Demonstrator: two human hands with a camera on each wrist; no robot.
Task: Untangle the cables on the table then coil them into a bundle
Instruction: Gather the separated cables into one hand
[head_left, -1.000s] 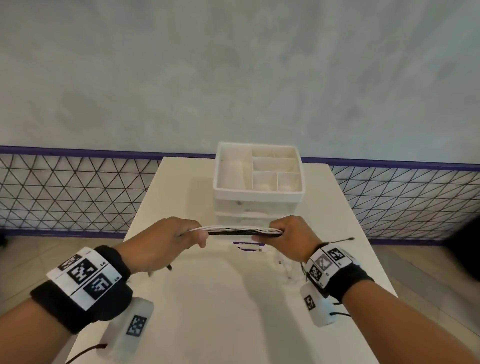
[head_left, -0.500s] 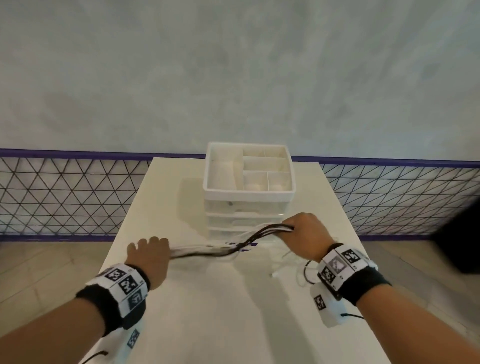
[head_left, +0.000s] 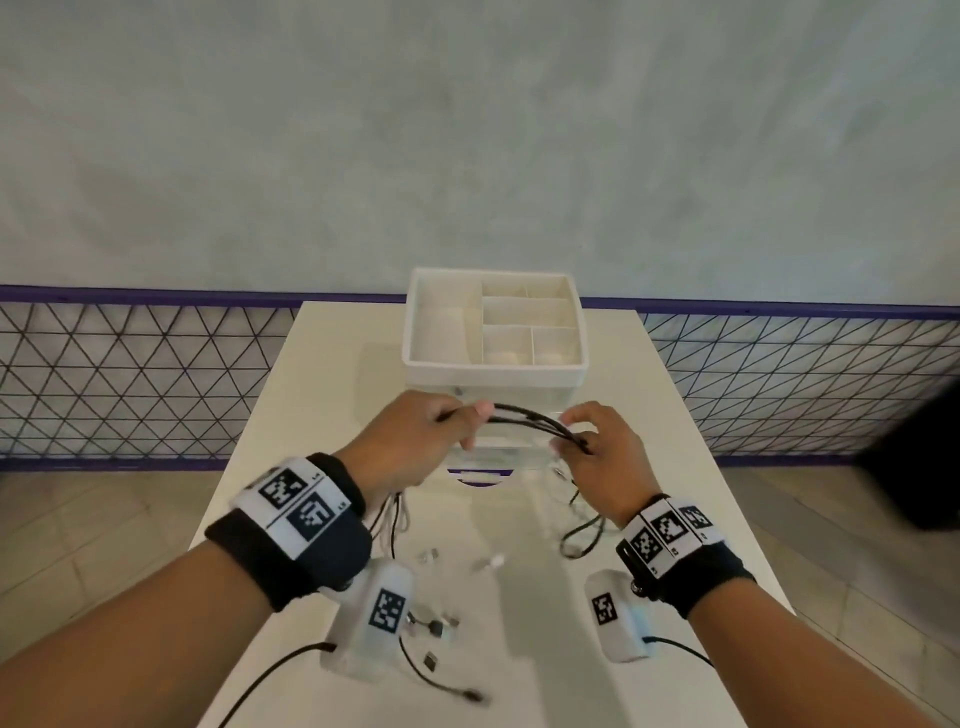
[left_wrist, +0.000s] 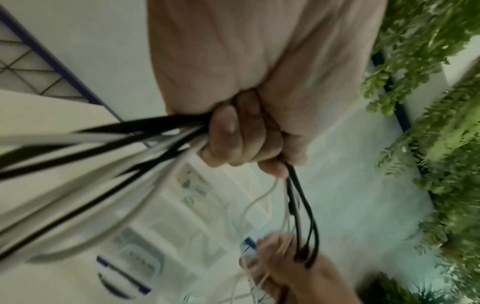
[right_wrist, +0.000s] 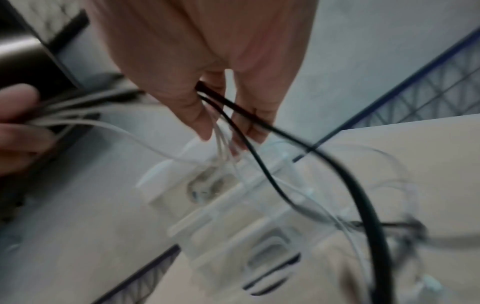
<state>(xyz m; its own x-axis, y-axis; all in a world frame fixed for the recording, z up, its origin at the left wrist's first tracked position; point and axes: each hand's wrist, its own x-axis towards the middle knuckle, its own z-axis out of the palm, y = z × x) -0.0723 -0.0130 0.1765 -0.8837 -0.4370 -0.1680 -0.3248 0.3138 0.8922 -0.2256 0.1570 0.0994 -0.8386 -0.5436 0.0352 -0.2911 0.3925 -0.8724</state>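
**Hands close in, cable span shortens above the desk**

Since half a second ago the left hand (head_left: 415, 441) has risen from the desk surface and swung in toward the right hand (head_left: 597, 452), so the long sagging span of cables (head_left: 524, 421) is now a short arch between 2 hands held near each other in front of the drawer organizer (head_left: 493, 364).

The left hand is a closed fist clamped round the black and white strands; the left wrist view shows them fanning out of its curled fingers (left_wrist: 233, 144). The right hand pinches the other end of the arch, strands passing between thumb and fingers, with 2 fingers raised loose.

The rest of the cables hangs below both hands; loose connector ends (head_left: 436, 629) lie toward the near edge of the desk (head_left: 322, 415), and a black loop (head_left: 582, 540) droops under the right wrist.

Risk, as I judge it: the trailing ends are uneven and still crossed, so forming a coil now could trap a knot inside the bundle. The thin white strands in the right hand's light pinch could slip free, and a dangling plug may snag on the organizer.
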